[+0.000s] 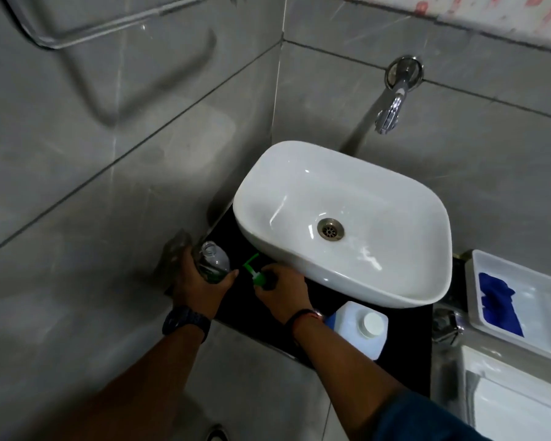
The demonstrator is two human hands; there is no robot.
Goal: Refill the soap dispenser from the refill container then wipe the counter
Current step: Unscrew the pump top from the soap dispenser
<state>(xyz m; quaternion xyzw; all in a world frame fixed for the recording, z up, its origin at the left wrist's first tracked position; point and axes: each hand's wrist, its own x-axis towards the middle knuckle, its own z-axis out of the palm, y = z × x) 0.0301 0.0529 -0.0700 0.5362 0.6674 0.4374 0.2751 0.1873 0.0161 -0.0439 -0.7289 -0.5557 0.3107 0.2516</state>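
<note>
A clear soap dispenser bottle (213,261) with its neck open stands at the left end of the black counter (404,364), a little green liquid at its bottom. My left hand (201,286) grips the bottle round its lower body. My right hand (282,291) holds the green pump head (255,272), which is off the bottle and sits just to its right, low over the counter. The white refill container (360,329) with a white cap stands on the counter's front edge, to the right of my right wrist.
A white basin (341,218) fills most of the counter, with a chrome wall tap (392,103) above it. A white tray (522,297) holding a blue cloth (498,300) sits at the right. Grey tiled walls close in the left and back.
</note>
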